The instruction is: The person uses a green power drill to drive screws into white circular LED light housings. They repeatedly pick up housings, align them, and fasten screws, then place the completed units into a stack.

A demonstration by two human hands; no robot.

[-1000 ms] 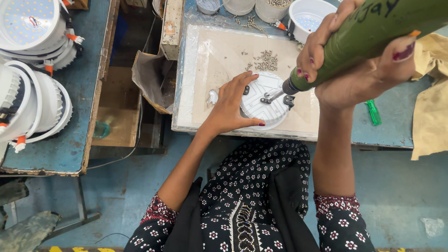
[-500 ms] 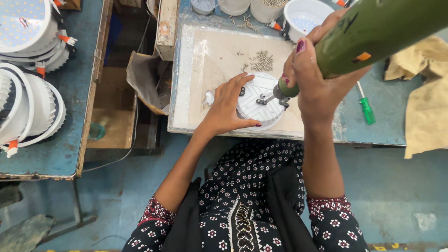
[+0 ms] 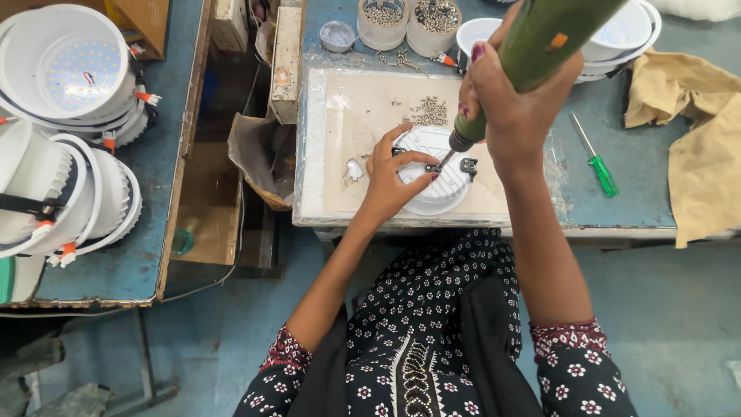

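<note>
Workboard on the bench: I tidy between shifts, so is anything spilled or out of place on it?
Yes. Loose screws lie scattered on the pale workboard beside the white round light housing, with more strewn by the screw tubs behind it.
</note>
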